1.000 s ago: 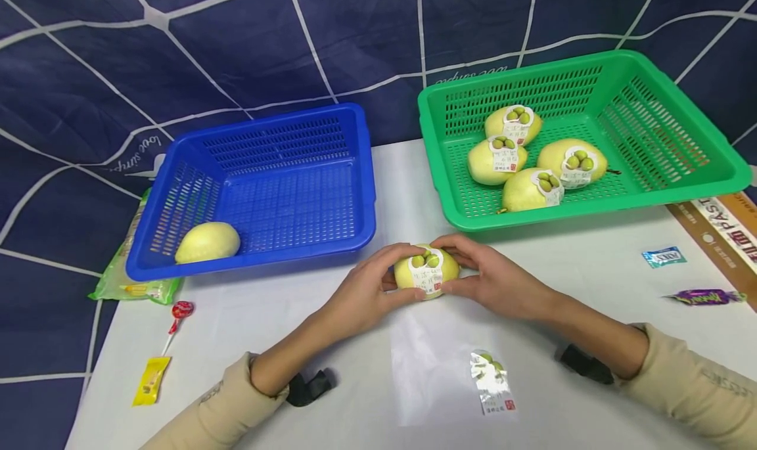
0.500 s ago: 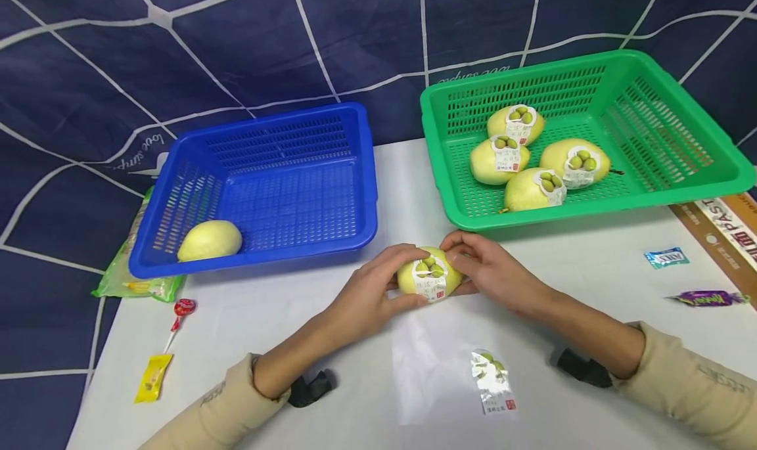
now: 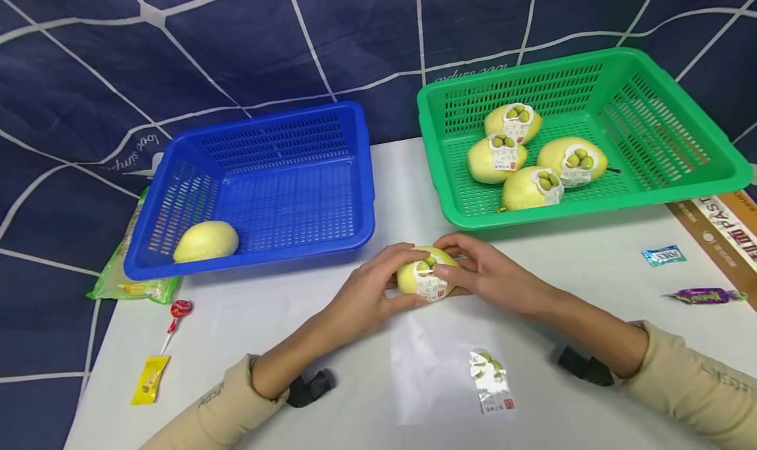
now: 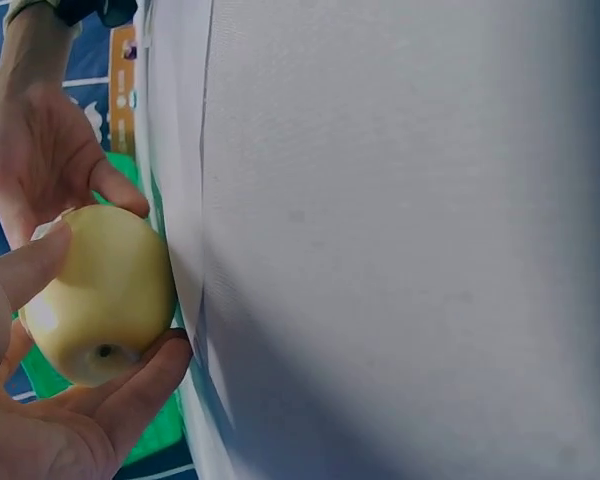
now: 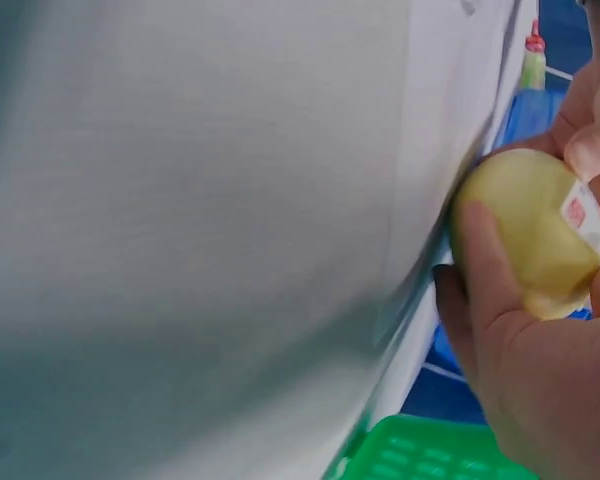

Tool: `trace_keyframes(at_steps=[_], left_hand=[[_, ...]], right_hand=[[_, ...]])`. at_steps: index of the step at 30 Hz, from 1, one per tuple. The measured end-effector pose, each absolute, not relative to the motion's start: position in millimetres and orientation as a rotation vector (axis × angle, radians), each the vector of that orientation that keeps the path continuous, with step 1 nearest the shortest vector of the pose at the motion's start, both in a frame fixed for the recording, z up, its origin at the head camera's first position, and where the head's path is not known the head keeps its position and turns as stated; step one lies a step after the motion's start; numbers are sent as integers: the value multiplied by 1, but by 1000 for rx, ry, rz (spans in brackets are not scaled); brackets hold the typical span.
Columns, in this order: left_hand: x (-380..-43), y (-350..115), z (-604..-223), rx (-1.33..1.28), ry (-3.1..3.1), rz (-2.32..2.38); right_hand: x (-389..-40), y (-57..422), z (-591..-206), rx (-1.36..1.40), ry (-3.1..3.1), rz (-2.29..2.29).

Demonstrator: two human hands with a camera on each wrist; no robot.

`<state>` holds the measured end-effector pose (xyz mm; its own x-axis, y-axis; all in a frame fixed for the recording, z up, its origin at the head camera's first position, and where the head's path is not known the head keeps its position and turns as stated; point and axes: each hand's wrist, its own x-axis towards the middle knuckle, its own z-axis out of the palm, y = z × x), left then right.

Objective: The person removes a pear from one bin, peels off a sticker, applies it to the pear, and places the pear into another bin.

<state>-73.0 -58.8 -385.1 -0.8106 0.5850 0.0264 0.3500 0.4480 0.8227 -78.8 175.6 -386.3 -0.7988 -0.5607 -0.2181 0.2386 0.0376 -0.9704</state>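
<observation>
My left hand [image 3: 371,289] grips a pale yellow pear [image 3: 408,278] from its left side, thumb along the near face and fingers over the top. On the pear's upward face lies a white label [image 3: 432,290] with green fruit printed on it. The thumb of my right hand [image 3: 493,276] presses on this label, while its other fingers curl behind the pear's right side. In the left wrist view the dark hollow at the end of the pear [image 4: 110,285] shows between thumb and fingers. Part of the label's red mark shows on the pear [image 5: 525,215] in the right wrist view.
A clear backing sheet [image 3: 428,391] with one printed label [image 3: 493,384] lies in front of me. Behind stand a blue basket [image 3: 251,265] with one unlabelled pear [image 3: 207,241] and a green basket [image 3: 668,118] holding several labelled pears. A lollipop [image 3: 181,309] and wrapped sweets [image 3: 706,296] lie at the sides.
My right thumb has moved from the pear's lower right, up over its right side, and now onto the label. My left hand keeps its grip; the baskets stay in place.
</observation>
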Motion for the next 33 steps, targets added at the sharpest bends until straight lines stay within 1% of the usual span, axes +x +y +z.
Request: trace_keyframes(at_steps=[6, 17, 29, 33], left_hand=[[-75, -61, -388, 778, 2350, 1386], [-74, -62, -388, 812, 2355, 1355], [-74, -63, -387, 820, 2385, 1307], [-75, -62, -387, 811, 2376, 1313]], right_hand=[[-79, 181, -389, -246, 1764, -1822], [-78, 173, -389, -172, 1820, -1826], [-80, 176, -389, -106, 1740, -1845], [-76, 181, -386, -79, 1815, -1829]])
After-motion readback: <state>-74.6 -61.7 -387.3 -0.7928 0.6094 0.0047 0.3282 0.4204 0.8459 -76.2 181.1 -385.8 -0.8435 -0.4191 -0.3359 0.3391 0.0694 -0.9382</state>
